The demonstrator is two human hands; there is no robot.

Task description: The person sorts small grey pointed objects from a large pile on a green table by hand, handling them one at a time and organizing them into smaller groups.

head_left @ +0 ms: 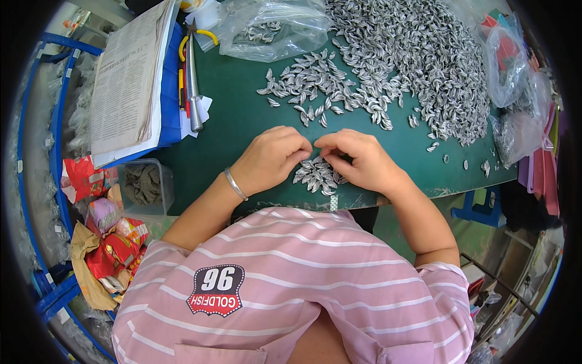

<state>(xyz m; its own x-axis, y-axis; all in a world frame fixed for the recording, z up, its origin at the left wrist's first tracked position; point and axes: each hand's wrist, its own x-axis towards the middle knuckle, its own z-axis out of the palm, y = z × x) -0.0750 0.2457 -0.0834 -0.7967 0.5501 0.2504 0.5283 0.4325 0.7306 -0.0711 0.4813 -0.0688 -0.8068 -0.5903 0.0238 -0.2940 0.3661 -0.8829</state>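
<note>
Both hands meet over a small heap of silver twisted metal pieces (316, 176) near the table's front edge. My left hand (273, 156), with a silver bangle (234, 184) on its wrist, has thumb and fingers pinched together just left of the heap. Curled in from the other side, my right hand (359, 159) also pinches at the fingertips, its lower fingers close over the heap. Whatever is between the fingertips is too small or hidden to make out. Beyond the hands lies a loose spread of the same pieces (309, 79), joining a large pile (418, 54) at the far right.
Yellow-handled pliers (185, 45) and a tapered metal rod (193, 91) lie at the left, beside a stack of printed paper (124, 79). A clear plastic bag (273, 33) stands at the back. At the left edge is a plastic tub (163, 188); bagged items (521, 109) crowd the right.
</note>
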